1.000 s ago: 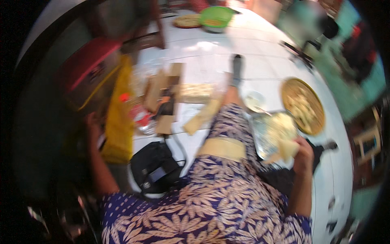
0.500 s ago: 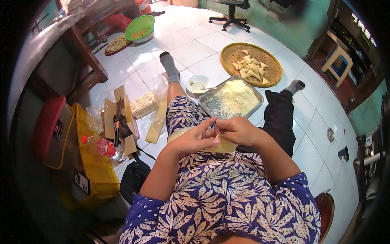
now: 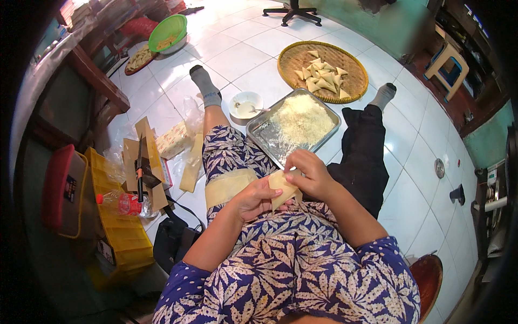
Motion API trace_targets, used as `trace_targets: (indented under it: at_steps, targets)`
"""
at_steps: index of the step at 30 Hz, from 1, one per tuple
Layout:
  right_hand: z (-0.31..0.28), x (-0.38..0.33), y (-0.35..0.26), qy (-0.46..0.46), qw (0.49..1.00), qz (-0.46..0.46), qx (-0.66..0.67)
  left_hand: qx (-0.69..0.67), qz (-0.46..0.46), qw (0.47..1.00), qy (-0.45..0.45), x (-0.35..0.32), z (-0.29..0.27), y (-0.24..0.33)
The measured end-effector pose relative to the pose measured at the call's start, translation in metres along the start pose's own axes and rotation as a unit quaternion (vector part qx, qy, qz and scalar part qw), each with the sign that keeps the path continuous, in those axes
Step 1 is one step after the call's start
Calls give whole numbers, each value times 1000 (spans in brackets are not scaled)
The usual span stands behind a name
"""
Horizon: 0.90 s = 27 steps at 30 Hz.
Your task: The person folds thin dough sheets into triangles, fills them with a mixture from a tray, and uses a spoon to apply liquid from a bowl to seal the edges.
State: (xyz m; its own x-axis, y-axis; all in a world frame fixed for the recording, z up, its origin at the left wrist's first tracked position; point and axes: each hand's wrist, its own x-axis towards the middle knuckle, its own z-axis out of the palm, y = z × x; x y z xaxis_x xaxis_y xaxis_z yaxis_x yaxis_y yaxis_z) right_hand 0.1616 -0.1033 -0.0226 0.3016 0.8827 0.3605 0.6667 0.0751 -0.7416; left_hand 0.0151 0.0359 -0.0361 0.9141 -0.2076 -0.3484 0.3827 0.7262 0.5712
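Note:
Over my lap, a thin pale-yellow pastry sheet is held between both hands. My left hand is closed on its left and lower side, thumb on top. From the right, my right hand pinches its upper edge. More pastry sheets lie across my left thigh. Just beyond my hands is a metal tray heaped with pale-yellow shredded filling. A white bowl with a spoon stands left of the tray. Folded pastry triangles lie on a round woven bamboo tray farther off.
At left stand a yellow crate, a plastic bottle and an open cardboard box with an orange-and-black knife. A black bag lies beside my left arm. A green basin is far left, a stool far right.
The pastry sheet now shows a flat folded face between my hands. My left hand has turned more palm-up beneath it. The view has shifted, showing more of the sheets on my thigh.

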Motion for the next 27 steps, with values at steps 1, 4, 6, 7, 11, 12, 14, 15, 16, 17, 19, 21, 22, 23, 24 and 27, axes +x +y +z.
trace_targets:
  at_steps: [1,4,6,7,11,12,14,15,16,17,19,21,22,23,24,27]
  targets:
    - [-5,-3,3,-38,999,-9,23,-8,7,1000,9,2,-3,-1]
    - [3,-9,10,-14,998,-53,-10,-28,24,999,9,11,-16,-5]
    - [8,-9,20,-34,999,-19,13,-22,35,999,19,18,-19,-7]
    - [8,-7,27,-34,999,-17,35,-15,36,998,42,23,-17,-4]
    - [-8,15,72,58,983,92,149,14,123,989,80,37,-24,30]
    - [-10,22,90,93,975,142,142,14,159,983,93,41,-26,42]
    - [5,21,156,14,957,274,94,36,223,968,113,60,-23,74]
    - [15,20,179,-30,939,334,72,42,249,960,122,69,-23,88]
    - [28,23,180,-55,943,328,7,47,277,951,130,81,-23,101]
    - [47,23,178,-79,942,320,-57,53,305,941,138,90,-24,110]
    - [77,13,175,-155,939,291,-98,21,352,925,144,107,-28,118]
    - [87,8,170,-233,923,286,-112,-10,382,910,160,120,-33,118]
    - [87,7,172,-242,924,271,-120,-25,382,908,171,125,-37,115]
    - [82,7,177,-189,933,292,-90,-39,383,905,183,129,-42,111]
    - [72,11,179,-134,939,311,-60,-54,383,901,195,134,-49,105]
    - [48,18,223,111,950,242,-164,-39,386,897,213,146,-57,92]
